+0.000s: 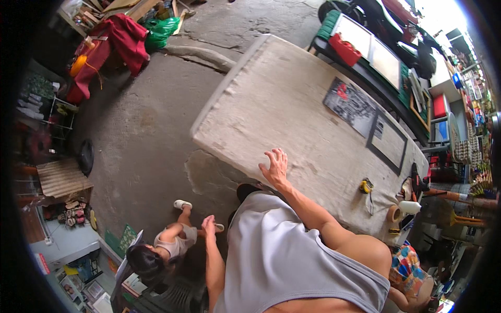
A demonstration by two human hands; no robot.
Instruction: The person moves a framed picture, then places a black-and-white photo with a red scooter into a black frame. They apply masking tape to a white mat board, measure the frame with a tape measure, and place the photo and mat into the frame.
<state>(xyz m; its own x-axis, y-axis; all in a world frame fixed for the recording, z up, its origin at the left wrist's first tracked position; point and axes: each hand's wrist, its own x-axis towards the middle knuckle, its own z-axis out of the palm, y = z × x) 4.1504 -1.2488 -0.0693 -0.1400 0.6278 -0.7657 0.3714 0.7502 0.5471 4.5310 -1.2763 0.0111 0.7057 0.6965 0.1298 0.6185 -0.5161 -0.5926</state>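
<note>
My right hand is above the near edge of a large cloth-covered table, fingers spread and bent, holding nothing. Down at my left side hangs my left hand, its fingers loosely curled in with nothing visible in them. Toward the table's far right side lies a black-and-white picture with a red patch. A dark rectangular frame adjoins it. On the right part of the tabletop sit a yellow and black tape measure, a brown tape roll and a white bottle.
A small person is close on my left, beside a dark chair. Another person in colourful cloth is at lower right. Beyond the table stands a rack with framed panels and a red object. Motorcycles are parked behind.
</note>
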